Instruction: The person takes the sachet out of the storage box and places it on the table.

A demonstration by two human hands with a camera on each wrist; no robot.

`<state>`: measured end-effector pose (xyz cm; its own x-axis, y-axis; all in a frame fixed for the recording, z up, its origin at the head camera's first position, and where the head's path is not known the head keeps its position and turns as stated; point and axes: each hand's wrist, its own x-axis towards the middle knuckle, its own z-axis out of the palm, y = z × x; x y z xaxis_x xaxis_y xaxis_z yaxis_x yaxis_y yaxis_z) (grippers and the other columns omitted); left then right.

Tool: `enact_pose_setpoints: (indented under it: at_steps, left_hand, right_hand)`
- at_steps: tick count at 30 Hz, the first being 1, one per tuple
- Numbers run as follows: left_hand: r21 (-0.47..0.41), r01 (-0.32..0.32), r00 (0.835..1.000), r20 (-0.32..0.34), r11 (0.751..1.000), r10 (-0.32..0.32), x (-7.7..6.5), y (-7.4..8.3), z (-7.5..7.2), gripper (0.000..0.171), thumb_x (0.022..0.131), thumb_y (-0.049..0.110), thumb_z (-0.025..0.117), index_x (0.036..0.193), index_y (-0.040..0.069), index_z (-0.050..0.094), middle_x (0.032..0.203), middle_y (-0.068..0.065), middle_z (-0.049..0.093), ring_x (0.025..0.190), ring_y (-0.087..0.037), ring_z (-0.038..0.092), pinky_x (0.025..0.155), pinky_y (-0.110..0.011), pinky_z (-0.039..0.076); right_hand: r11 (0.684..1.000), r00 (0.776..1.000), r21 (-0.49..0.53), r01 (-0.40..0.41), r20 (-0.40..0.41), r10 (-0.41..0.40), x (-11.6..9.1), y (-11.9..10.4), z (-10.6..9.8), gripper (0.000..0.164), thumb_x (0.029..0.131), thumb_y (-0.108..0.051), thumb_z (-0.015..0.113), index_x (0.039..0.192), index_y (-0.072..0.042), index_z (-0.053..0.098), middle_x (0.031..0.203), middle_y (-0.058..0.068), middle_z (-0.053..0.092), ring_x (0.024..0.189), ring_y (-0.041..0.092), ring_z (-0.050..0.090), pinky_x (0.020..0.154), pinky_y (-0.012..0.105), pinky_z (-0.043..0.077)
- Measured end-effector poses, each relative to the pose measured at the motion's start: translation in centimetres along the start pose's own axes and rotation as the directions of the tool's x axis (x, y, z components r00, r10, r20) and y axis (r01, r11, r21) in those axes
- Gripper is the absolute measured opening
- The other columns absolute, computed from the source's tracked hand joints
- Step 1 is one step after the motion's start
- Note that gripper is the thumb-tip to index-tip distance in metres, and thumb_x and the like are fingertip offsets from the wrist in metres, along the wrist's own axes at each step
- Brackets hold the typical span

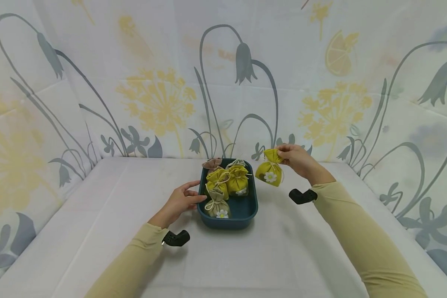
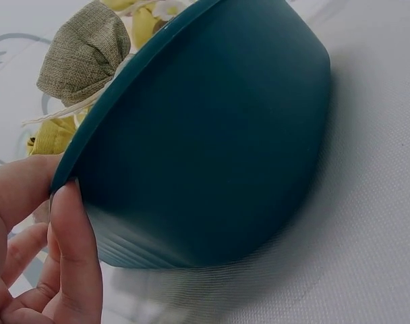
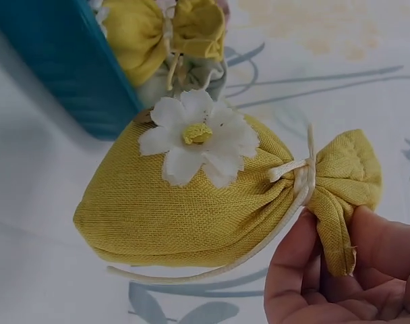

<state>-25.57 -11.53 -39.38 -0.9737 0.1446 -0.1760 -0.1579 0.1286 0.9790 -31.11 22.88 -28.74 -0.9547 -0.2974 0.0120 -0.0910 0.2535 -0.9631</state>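
Note:
My right hand pinches the gathered top of a yellow drawstring pouch, which hangs in the air just right of the bin. A white cloth flower sits on the pouch's front, and a pale cord ties its neck. With thumb and fingers, my left hand pinches the left rim of a dark teal plastic bin. Inside the bin are yellow pouches, a beige-green pouch with a white flower, a pinkish pouch and a greyish one partly hidden at the back.
The bin stands on a white-covered table. Behind it and at both sides hangs a pale cloth printed with grey and yellow flowers. A black wrist device is on the left wrist, another on the right.

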Motion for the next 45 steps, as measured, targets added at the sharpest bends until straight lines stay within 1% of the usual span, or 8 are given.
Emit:
enact_pose_setpoints:
  at_steps: [10,13,17,20,24,30,38,45]
  left_hand:
    - [-0.021,0.014,1.0,0.015,1.0,-0.014,-0.2,0.4,0.0,0.064,0.083,0.008,0.071,0.14,0.011,0.042,0.097,-0.008,0.052,0.069,-0.014,0.054,0.061,-0.026,0.05]
    - [-0.016,0.011,1.0,0.026,1.0,-0.011,-1.0,1.2,0.1,0.063,0.084,0.006,0.07,0.14,0.008,0.041,0.096,-0.008,0.052,0.069,-0.014,0.053,0.062,-0.026,0.05]
    - [-0.005,0.007,1.0,0.029,1.0,-0.007,-2.0,2.1,0.2,0.062,0.085,0.005,0.068,0.14,0.006,0.04,0.096,-0.008,0.052,0.07,-0.013,0.053,0.064,-0.025,0.05]
    - [-0.007,0.01,1.0,0.026,1.0,-0.01,-2.3,2.3,0.3,0.062,0.085,0.005,0.068,0.14,0.007,0.04,0.096,-0.009,0.052,0.07,-0.013,0.053,0.064,-0.025,0.05]
    - [-0.012,0.012,1.0,0.025,1.0,-0.011,-2.5,2.5,0.4,0.062,0.085,0.006,0.068,0.14,0.007,0.041,0.099,-0.01,0.052,0.07,-0.013,0.054,0.064,-0.025,0.05]
    - [-0.014,0.016,1.0,0.016,1.0,-0.016,-2.6,2.6,0.5,0.061,0.085,0.006,0.068,0.14,0.007,0.041,0.1,-0.011,0.053,0.071,-0.013,0.054,0.065,-0.025,0.05]
    - [-0.023,0.017,1.0,0.02,1.0,-0.017,-1.4,1.4,0.1,0.063,0.084,0.007,0.069,0.14,0.008,0.041,0.098,-0.009,0.052,0.07,-0.014,0.054,0.064,-0.027,0.05]
    - [-0.024,0.009,1.0,0.0,1.0,-0.009,0.0,-0.1,0.1,0.063,0.083,0.011,0.072,0.139,0.014,0.044,0.102,-0.01,0.052,0.07,-0.014,0.054,0.063,-0.027,0.05]
  right_hand:
    - [0.995,0.999,0.096,-0.026,-0.042,0.03,0.9,2.1,-0.8,0.013,0.1,-0.003,0.038,0.103,0.004,0.048,0.09,0.001,0.051,0.08,0.011,0.05,0.074,0.023,0.043]
    - [0.994,0.997,0.1,-0.044,-0.055,0.049,1.3,3.0,-1.0,0.016,0.1,-0.004,0.037,0.107,0.007,0.046,0.092,0.002,0.049,0.081,0.01,0.049,0.073,0.021,0.042]
    - [0.992,0.993,0.099,-0.077,-0.083,0.085,1.8,4.1,-1.0,0.021,0.101,-0.005,0.037,0.114,0.009,0.045,0.097,0.003,0.048,0.084,0.01,0.048,0.08,0.025,0.042]
    - [0.99,0.989,0.099,-0.103,-0.094,0.113,2.1,4.9,-0.9,0.023,0.101,-0.006,0.037,0.116,0.009,0.045,0.101,0.004,0.047,0.086,0.01,0.048,0.086,0.029,0.04]
    - [0.986,0.986,0.105,-0.129,-0.094,0.139,2.3,5.9,-0.8,0.026,0.101,-0.006,0.035,0.12,0.01,0.041,0.106,0.008,0.045,0.089,0.01,0.047,0.086,0.027,0.04]
    - [0.987,0.985,0.109,-0.122,-0.105,0.134,2.4,6.6,-0.4,0.034,0.101,-0.006,0.035,0.128,0.014,0.036,0.114,0.013,0.044,0.094,0.011,0.048,0.093,0.031,0.039]
    - [0.99,0.983,0.064,-0.127,-0.127,0.135,2.2,6.9,-0.3,0.041,0.1,-0.01,0.043,0.134,0.012,0.038,0.124,0.019,0.045,0.096,0.012,0.051,0.099,0.037,0.037]
    - [0.991,0.983,0.064,-0.114,-0.134,0.122,1.0,7.3,-0.9,0.046,0.097,-0.006,0.048,0.135,0.015,0.035,0.125,0.021,0.046,0.089,0.004,0.056,0.095,0.031,0.041]
